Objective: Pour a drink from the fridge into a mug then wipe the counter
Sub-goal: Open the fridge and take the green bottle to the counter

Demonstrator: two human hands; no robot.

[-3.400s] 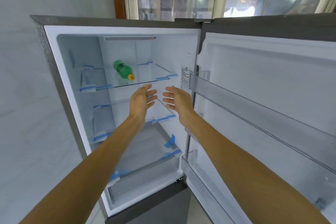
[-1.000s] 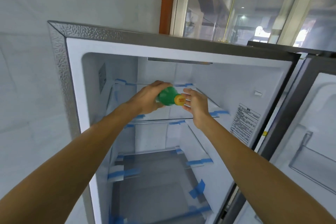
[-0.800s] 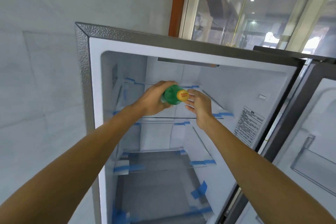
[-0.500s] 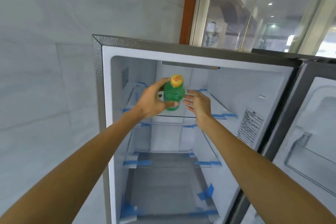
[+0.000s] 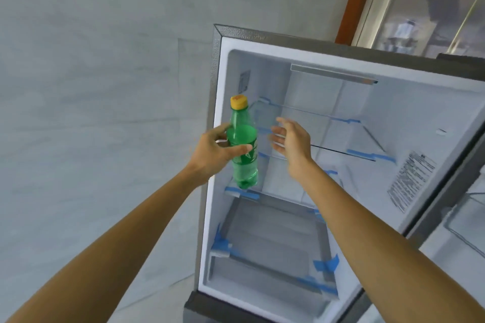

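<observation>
We're mid-fetch: left hand (image 5: 214, 151) grip wraps the upright green plastic bottle with yellow cap (image 5: 242, 144) just outside the open white-lined fridge (image 5: 393, 118), right hand (image 5: 291, 139) open beside it; next, carry to mug.

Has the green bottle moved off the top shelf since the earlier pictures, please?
Yes. The bottle has come off the top shelf, out to the fridge's left edge, upright in the left hand.
</observation>
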